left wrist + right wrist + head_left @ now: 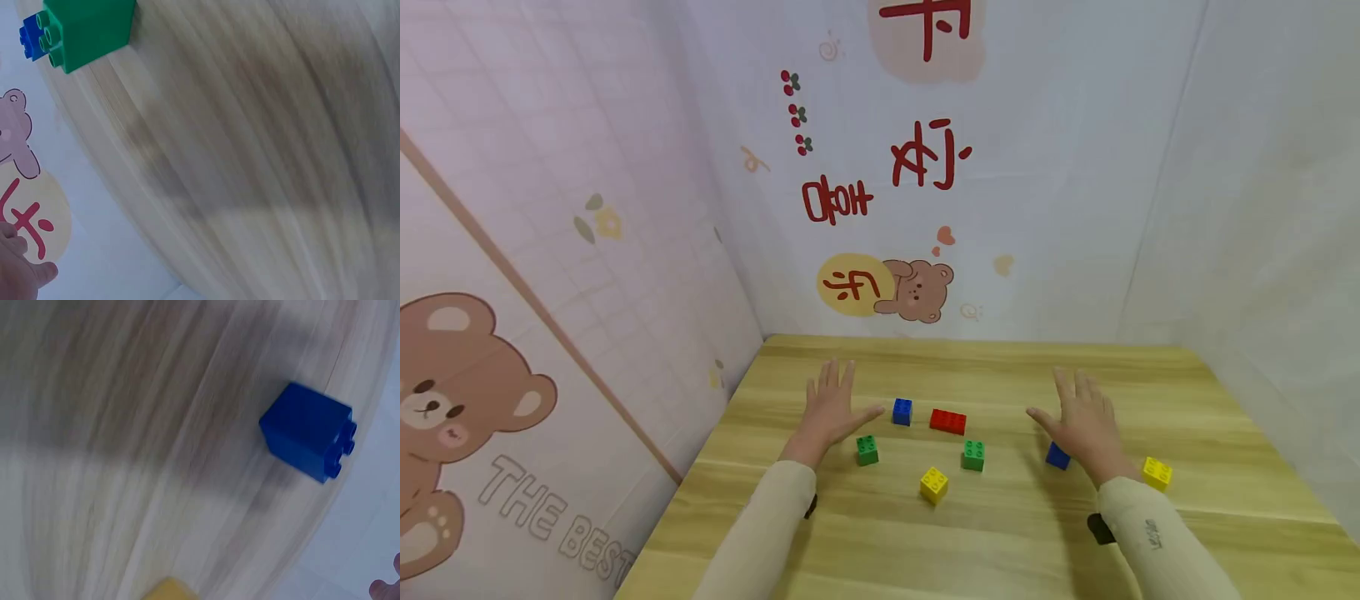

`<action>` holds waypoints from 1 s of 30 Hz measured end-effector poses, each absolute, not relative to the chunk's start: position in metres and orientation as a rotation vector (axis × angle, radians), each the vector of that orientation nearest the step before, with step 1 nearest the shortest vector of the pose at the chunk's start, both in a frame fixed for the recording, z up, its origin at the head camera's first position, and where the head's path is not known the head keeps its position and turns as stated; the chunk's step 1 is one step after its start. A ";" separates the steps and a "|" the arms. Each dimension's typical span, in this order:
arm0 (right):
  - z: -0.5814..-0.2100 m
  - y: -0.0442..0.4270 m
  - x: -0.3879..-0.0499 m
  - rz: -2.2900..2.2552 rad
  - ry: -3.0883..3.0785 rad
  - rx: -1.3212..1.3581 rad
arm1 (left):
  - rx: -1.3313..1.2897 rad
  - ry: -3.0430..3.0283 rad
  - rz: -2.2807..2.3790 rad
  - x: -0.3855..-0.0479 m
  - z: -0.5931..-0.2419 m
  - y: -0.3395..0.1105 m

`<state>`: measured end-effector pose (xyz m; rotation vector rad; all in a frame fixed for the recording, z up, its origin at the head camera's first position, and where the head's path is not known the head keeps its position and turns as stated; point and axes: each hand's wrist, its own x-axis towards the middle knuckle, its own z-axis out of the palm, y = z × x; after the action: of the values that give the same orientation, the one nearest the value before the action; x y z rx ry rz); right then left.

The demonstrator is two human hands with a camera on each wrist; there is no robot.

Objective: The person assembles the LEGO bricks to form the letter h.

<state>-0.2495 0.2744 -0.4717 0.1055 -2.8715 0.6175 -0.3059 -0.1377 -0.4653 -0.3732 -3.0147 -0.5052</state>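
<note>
My left hand (pixel 832 412) is held over the left part of the table with its fingers spread, holding nothing. Nearest to it are a green block (pixel 867 451) and a blue block (pixel 902 412). On the right, my right hand (pixel 1084 421) has its fingers straight and is likewise without anything in it. Partly hidden below that hand is a second blue block (pixel 1058 455), seen whole in the right wrist view (pixel 306 431). A yellow block (pixel 1157 473) lies to the right of the right wrist.
Between the hands lie a red block (pixel 948 422), another green block (pixel 973 455) and another yellow block (pixel 934 485). The wooden table (pixel 1000 533) meets a white printed cloth (pixel 1037 208) at its back and sides.
</note>
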 end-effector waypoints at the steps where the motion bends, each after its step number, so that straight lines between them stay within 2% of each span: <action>1: -0.472 0.272 -0.250 0.624 -2.861 0.112 | -0.367 -3.014 -0.521 -0.306 -0.466 -0.138; 17: -0.486 0.238 -0.250 1.074 -2.741 0.059 | -0.301 -2.926 -1.172 -0.298 -0.475 -0.142; 30: -0.502 0.211 -0.241 1.214 -2.812 0.072 | -0.435 -2.893 -1.445 -0.285 -0.484 -0.113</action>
<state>-0.2408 0.2113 -0.5018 0.0717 -2.8117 1.2142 -0.2846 -0.1132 -0.4836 -0.4350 -2.8925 -1.4453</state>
